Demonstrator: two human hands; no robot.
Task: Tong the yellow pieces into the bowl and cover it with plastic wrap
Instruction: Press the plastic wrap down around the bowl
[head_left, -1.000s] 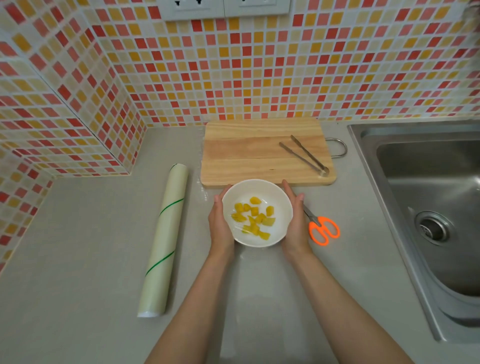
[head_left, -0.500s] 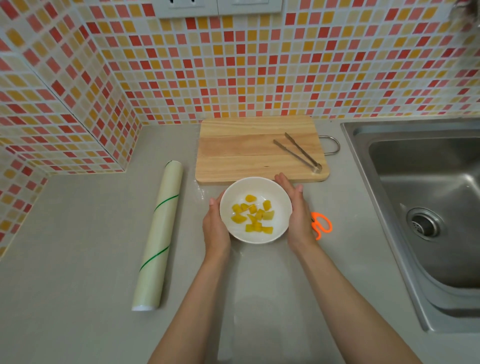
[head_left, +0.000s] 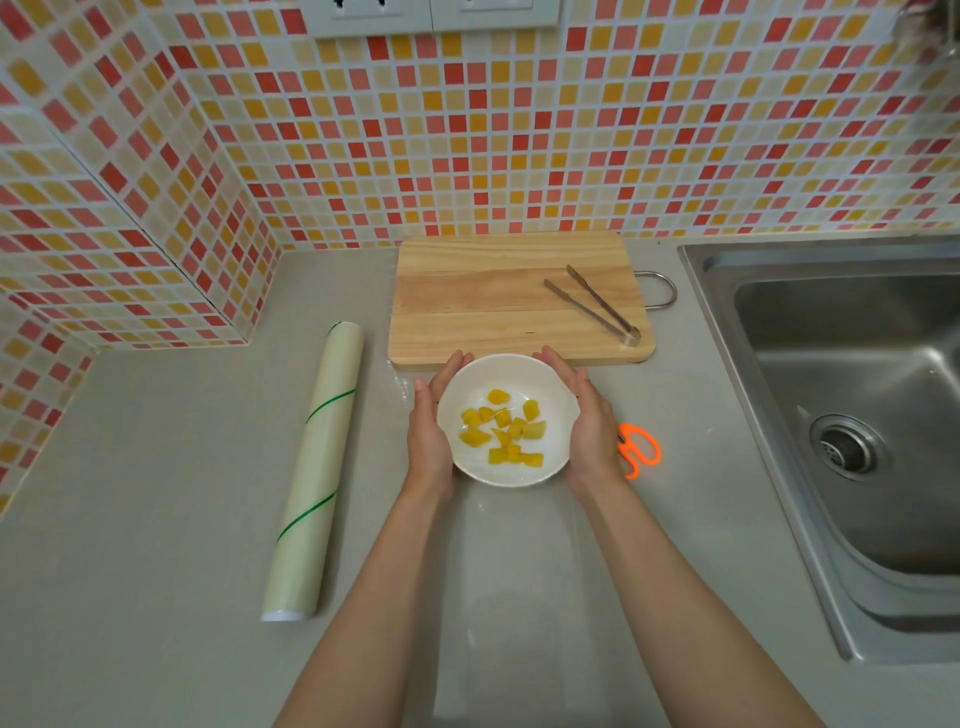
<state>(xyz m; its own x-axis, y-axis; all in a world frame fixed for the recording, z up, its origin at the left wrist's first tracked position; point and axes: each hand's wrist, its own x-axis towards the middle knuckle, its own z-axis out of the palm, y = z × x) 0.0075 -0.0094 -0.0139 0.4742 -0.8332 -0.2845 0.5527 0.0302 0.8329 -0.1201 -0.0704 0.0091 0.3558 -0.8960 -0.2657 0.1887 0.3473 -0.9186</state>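
Note:
A white bowl (head_left: 470, 384) stands on the grey counter just in front of the wooden cutting board (head_left: 478, 301). Several yellow pieces (head_left: 503, 428) lie inside it. A clear film of plastic wrap seems to lie over the bowl and trail toward me on the counter. My left hand (head_left: 430, 431) cups the bowl's left side and my right hand (head_left: 589, 421) cups its right side, fingers pressed along the wall. The metal tongs (head_left: 595, 306) lie on the board's right part. The plastic wrap roll (head_left: 317, 467) lies lengthwise at the left.
Orange-handled scissors (head_left: 641, 449) lie right of my right hand, partly hidden by it. A steel sink (head_left: 857, 395) fills the right side. A tiled wall runs along the back and juts out as a corner at the left.
Both hands have stayed around the bowl, and the fingers have slid a little farther around its far rim. The view has shifted slightly.

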